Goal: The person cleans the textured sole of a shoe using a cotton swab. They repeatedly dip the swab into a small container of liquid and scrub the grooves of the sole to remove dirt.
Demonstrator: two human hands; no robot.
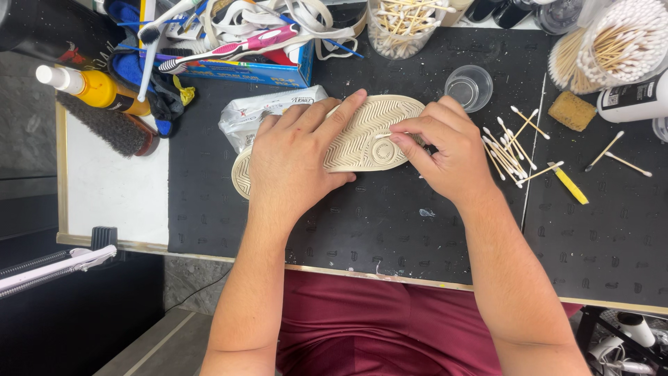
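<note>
A shoe lies sole-up on the black mat, its cream sole with a zigzag tread facing me. My left hand lies flat across the middle and heel of the sole, pressing it down. My right hand pinches a cotton swab between thumb and fingers, its tip touching the round tread pattern near the toe end. Part of the sole is hidden under my left palm.
Loose cotton swabs lie right of the shoe, with a yellow tool, a brown sponge and a small clear cup. Containers of swabs stand at the back right. Left: a wipes pack, brush, yellow spray bottle, toothbrushes.
</note>
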